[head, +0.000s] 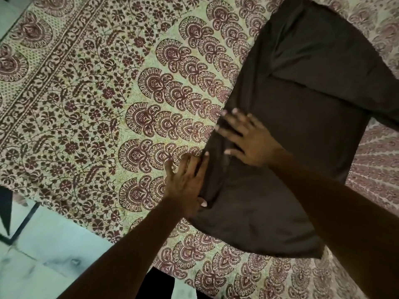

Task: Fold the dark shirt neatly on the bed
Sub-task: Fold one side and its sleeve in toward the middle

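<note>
The dark shirt [302, 117] lies spread on the patterned bed cover [90, 100], running from the top right down to the lower middle. Its left side is bunched into a fold along the edge. My left hand [187, 182] lies at that left edge, thumb tucked under the cloth and fingers spread over the cover and the fold. My right hand [248, 139] rests flat on the shirt just above, fingers apart and pressing the fold.
The bed's near edge runs diagonally at lower left, with pale tiled floor [43, 244] beyond it. A dark object [5, 210] pokes in at the left edge. The cover stretches wide to the left of the shirt.
</note>
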A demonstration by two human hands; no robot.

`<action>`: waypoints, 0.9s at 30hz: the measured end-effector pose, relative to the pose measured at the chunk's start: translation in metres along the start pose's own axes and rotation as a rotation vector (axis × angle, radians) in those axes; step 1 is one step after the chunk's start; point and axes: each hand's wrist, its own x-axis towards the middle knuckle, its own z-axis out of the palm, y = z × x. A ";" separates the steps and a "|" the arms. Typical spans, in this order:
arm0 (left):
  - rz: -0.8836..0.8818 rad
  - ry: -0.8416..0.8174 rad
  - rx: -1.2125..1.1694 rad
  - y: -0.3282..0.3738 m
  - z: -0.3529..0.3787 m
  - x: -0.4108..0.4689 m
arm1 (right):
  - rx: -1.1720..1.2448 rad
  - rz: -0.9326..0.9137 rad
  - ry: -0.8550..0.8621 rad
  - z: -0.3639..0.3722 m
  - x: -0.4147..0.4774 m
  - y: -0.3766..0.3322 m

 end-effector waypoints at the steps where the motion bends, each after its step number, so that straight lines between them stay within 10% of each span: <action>1: 0.024 0.000 0.016 -0.002 -0.001 0.006 | -0.010 -0.092 -0.041 0.004 0.000 0.002; 7: 0.204 -0.015 0.165 -0.011 -0.002 0.030 | 0.104 0.379 0.010 0.005 0.022 0.051; 14: 0.177 0.396 0.074 0.009 -0.035 0.103 | 0.068 0.177 -0.025 0.008 0.029 0.078; 27: 0.362 0.249 0.122 -0.003 -0.062 0.200 | 0.137 0.424 -0.038 -0.010 0.077 0.202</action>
